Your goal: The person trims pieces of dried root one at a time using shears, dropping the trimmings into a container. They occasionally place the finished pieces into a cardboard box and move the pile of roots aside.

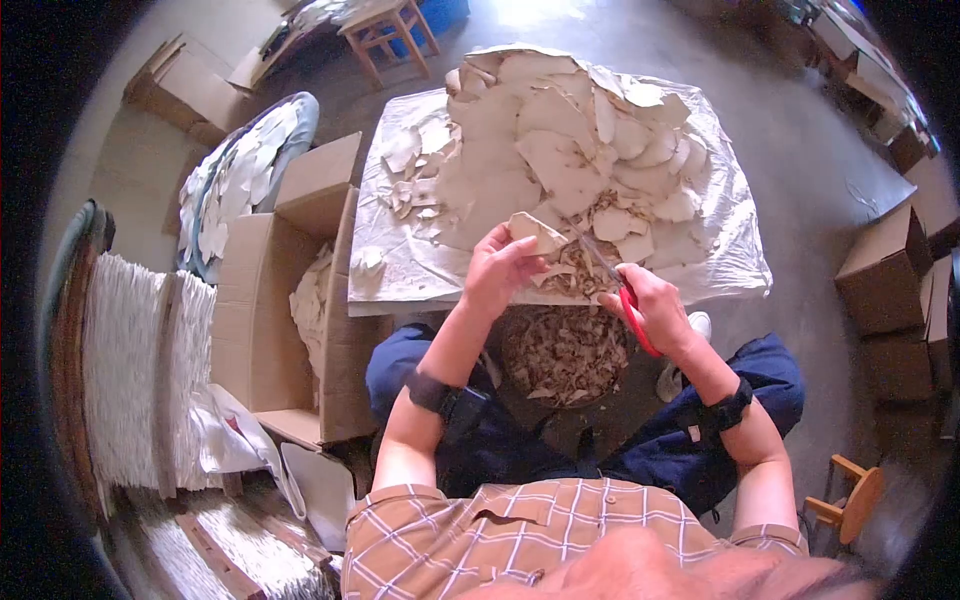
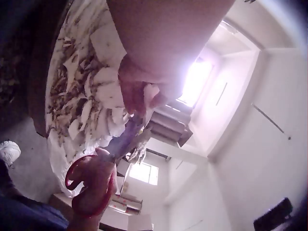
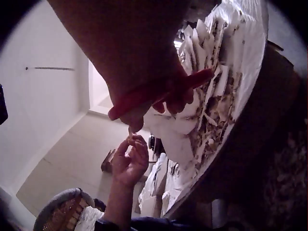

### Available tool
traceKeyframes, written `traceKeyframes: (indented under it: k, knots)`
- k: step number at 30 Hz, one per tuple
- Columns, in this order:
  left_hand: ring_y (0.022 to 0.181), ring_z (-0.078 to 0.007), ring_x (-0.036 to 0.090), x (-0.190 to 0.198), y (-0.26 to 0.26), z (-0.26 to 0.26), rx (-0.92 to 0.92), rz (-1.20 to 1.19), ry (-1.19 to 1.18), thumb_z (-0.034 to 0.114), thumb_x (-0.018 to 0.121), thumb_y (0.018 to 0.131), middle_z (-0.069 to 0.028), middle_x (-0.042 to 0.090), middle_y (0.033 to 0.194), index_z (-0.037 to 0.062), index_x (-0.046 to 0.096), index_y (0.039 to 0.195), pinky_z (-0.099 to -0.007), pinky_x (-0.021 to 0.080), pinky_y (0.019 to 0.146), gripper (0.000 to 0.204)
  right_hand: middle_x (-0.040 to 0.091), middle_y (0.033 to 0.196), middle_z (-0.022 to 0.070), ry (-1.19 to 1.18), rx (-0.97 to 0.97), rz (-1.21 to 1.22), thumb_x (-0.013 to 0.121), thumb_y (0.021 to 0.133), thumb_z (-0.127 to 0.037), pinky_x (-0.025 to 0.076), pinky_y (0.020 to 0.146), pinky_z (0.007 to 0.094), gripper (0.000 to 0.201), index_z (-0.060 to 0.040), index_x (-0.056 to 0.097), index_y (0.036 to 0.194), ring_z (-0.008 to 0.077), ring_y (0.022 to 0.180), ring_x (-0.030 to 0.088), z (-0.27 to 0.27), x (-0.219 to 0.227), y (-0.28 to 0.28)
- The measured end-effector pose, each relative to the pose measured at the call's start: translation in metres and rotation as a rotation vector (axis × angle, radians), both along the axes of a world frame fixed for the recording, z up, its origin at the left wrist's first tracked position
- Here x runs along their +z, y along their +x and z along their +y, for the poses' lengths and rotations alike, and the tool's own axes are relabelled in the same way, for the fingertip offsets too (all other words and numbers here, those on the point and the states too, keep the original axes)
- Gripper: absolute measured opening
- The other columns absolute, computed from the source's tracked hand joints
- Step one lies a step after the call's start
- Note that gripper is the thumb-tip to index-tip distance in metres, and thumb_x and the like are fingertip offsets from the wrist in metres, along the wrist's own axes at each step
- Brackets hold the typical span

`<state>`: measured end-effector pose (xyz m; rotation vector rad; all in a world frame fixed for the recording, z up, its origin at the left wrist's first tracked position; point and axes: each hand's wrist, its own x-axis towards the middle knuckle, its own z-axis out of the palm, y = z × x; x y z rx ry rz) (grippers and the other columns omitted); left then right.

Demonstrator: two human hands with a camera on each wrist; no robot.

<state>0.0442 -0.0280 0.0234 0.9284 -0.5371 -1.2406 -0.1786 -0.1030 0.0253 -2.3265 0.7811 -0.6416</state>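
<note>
In the head view my left hand pinches a pale, flat, stiff piece with a darker edge between thumb and fingers, over the near part of the table. My right hand grips scissors with red handles. Their blades point up and left, with the tips close to the held piece. In the left wrist view the red handle loops wrap around the right hand. The right wrist view shows the left hand just beyond the scissor hand, its fingertips together. Small scraps lie beneath both hands.
A large heap of pale flat pieces covers the white-sheeted table. Below its front edge, between the knees, stands a round container of trimmings. An open cardboard box is on the left, and a wooden stool is at right.
</note>
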Motion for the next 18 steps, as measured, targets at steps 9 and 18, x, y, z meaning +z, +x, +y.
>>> traceKeyframes:
  k: [9,18]
  knots:
    - [0.068,-0.0174,0.061,0.001,0.045,0.020,0.382,0.146,-0.170,0.009,0.057,0.080,-0.0077,0.060,0.085,0.0041,0.053,0.093,-0.0324,0.053,0.064,0.015,0.060,0.082,0.0168,-0.065,0.023,0.040,0.061,0.077,-0.032,0.047,0.065,0.0369,0.038,-0.0021,0.054,0.100,0.0314,0.074,0.059,0.008,0.001,-0.002]
    - [0.079,-0.0195,0.059,0.005,0.133,0.041,0.840,0.292,-0.149,0.012,0.054,0.083,-0.0076,0.059,0.091,0.0042,0.052,0.099,-0.0366,0.051,0.072,0.018,0.060,0.084,0.0183,-0.145,-0.282,0.272,0.063,0.074,-0.031,0.045,0.065,0.0419,0.037,-0.0053,0.054,0.099,0.0365,0.077,0.057,-0.061,0.035,-0.033]
